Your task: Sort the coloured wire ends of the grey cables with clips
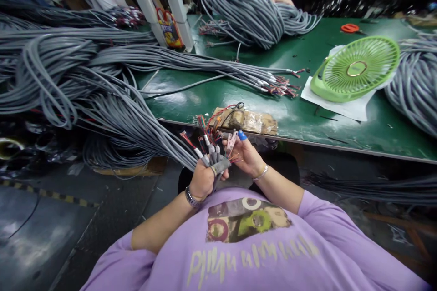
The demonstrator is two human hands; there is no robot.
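Note:
My left hand (204,179) is closed round a bunch of grey cables (170,144), just below their ends. White sleeves and thin coloured wires (206,129) fan out above the fist, and a grey band (221,166) crosses the bunch there. Close beside it, my right hand (251,157) pinches a small pale pink tool (232,142) whose kind I cannot make out. A blue cover (242,135) sits on one digit of that hand. Fine copper-coloured strands (236,158) show between the two hands.
A worn wooden block (252,121) lies at the edge of the green table (290,116). Behind it are more grey cables (205,64), a green fan (357,69) and orange-handled scissors (350,28). Across the table, a person's hands handle a cable coil (252,13).

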